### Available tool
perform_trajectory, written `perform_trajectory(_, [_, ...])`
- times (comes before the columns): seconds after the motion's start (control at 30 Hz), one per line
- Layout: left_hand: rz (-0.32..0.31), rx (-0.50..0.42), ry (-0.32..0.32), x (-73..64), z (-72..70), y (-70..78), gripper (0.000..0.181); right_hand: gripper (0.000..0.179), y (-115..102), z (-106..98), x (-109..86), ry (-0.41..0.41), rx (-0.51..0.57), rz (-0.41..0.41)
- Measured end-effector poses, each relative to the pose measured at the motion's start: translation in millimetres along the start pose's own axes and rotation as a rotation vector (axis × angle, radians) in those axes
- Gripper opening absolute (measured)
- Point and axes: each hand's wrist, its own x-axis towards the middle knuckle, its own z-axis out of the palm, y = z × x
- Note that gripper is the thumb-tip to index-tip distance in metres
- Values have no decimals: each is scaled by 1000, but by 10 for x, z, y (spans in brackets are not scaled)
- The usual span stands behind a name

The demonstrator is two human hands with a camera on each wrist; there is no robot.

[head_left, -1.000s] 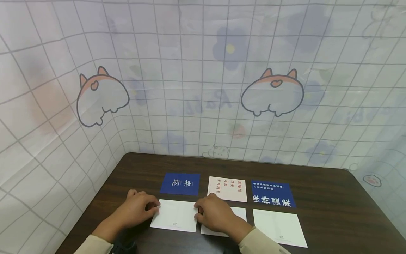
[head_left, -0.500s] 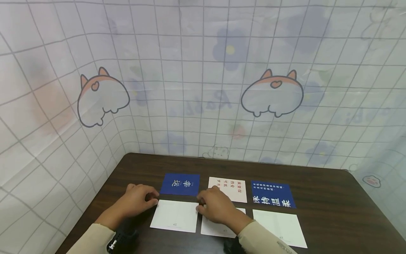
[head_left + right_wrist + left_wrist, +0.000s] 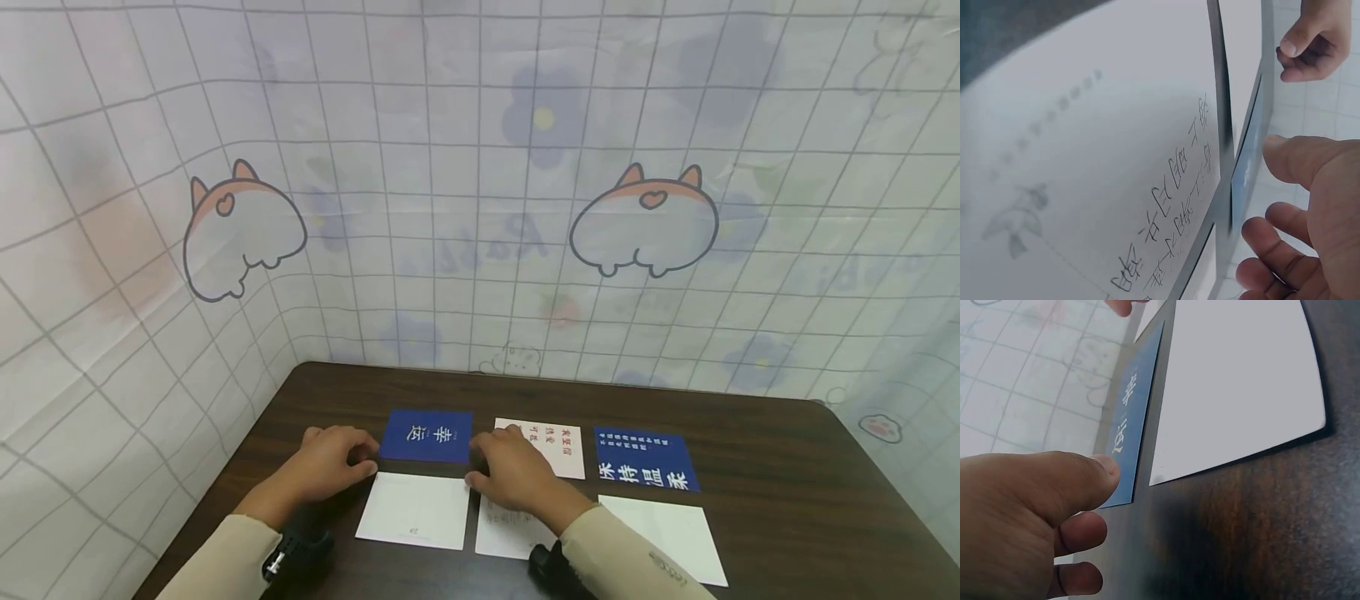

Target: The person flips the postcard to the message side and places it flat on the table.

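Closest to the person, three white cards lie in a row on the dark tabletop (image 3: 787, 500). The left white card (image 3: 414, 510) lies flat and bare. The middle white card (image 3: 504, 533) has handwriting on it and sits partly under the right arm. The right white card (image 3: 663, 537) lies a bit apart from the others.

Just behind the left white card is the blue card (image 3: 427, 435) with white letters. The left hand (image 3: 330, 462) has its fingers curled, and its thumb touches the blue card's left corner. The right hand (image 3: 510, 471) is at the blue card's right edge with bent fingers; I cannot tell if it pinches the card.

Right of the blue card lies a pale card with red letters (image 3: 547, 446), then a second blue card (image 3: 643, 458).

Behind them all hangs a checked curtain (image 3: 480, 208) with cartoon animals.
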Motion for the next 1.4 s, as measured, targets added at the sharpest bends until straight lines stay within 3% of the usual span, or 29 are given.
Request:
perform_trajectory(0.27, [-4,40,29,70,0,-1,27,55,14,-15,51,-17,-6,21])
perform_trajectory(0.9, [2,22,-2,222,-71,-14,36,58,76,-67,171,-26,14,43])
perform_trajectory(1.4, [-78,-4,-58,396,-45,-42,43,59,131,-38,316,-34,22,50])
